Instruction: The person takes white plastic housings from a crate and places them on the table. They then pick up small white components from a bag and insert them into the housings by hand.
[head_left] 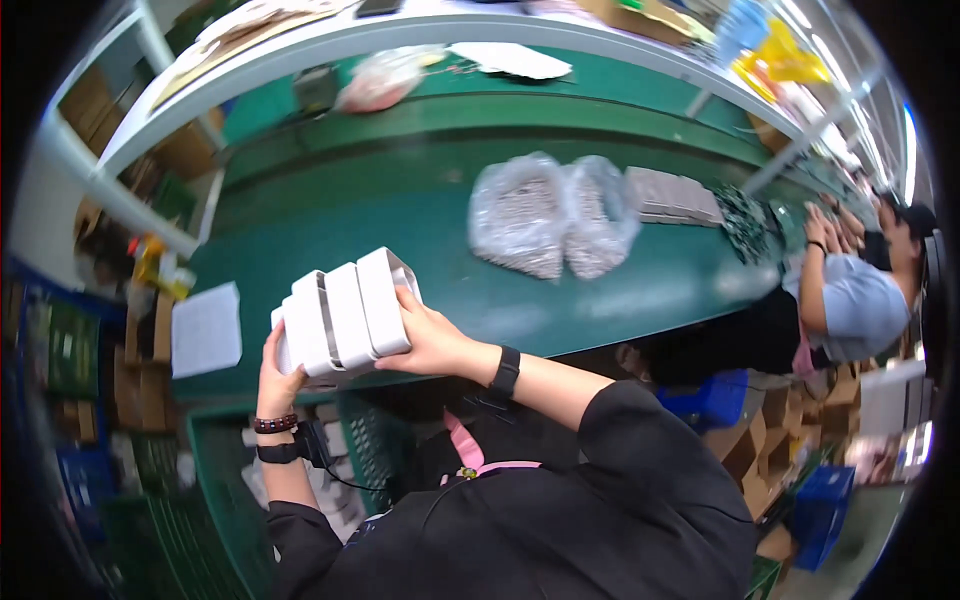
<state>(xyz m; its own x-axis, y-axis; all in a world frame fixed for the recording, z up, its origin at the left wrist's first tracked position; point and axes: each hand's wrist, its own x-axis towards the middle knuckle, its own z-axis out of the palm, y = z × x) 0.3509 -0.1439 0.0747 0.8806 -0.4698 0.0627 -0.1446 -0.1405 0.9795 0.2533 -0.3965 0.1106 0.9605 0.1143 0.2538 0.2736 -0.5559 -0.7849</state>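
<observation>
Crate [378,450], green with a slotted wall, sits below the near edge of the surface, and pale pieces [345,500] lie inside it, partly hidden by my left forearm. Above it, by the near edge toward the left corner, I have a row of white pieces [345,315], rounded and box-like, side by side between my two hands; whether it touches the surface I cannot tell. My left hand [278,375] cups the left end, thumb on the near side, some fingers out of sight behind it. My right hand [435,338] grips the other end, its fingers bent over the rightmost piece and the thumb low on the near side, so both hands press the row together. Near the left edge of the green surface [420,205] lies a white sheet [207,330]. Farther in, right of the middle, two clear bags [520,215] of small pale parts stand touching. Beside them is a greyish stack [675,195], then a dark green heap [742,225] toward the right end, where a co-worker [860,300] reaches in. Along the far edge rest a clear bag with something reddish [385,82] and white paper [515,60].
</observation>
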